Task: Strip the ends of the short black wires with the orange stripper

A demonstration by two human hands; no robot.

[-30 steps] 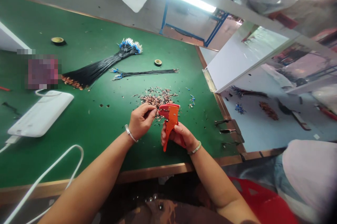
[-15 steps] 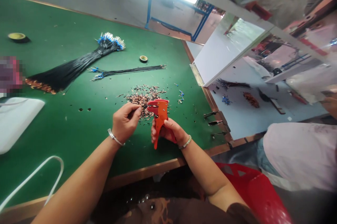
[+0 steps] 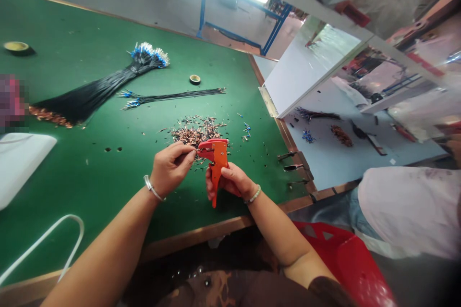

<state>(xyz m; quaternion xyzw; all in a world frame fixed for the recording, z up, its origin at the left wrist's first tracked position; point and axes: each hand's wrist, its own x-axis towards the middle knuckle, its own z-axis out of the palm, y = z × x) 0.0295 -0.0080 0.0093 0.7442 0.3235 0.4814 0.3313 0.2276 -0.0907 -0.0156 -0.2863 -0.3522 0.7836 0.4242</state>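
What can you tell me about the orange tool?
It is a wire stripper with orange handles that look like plastic and a red head on top. It stands almost upright, handles down, gripped in the right hand above the green table. The left hand reaches its head from the side, near a pile of wire bits.

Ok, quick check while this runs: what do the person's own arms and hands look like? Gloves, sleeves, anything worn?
No gloves: the left hand and right hand are bare. The left wrist wears a silver metal bangle, the right a pale green beaded bracelet. The forearms are bare; a dark brown short sleeve shows on the right upper arm.
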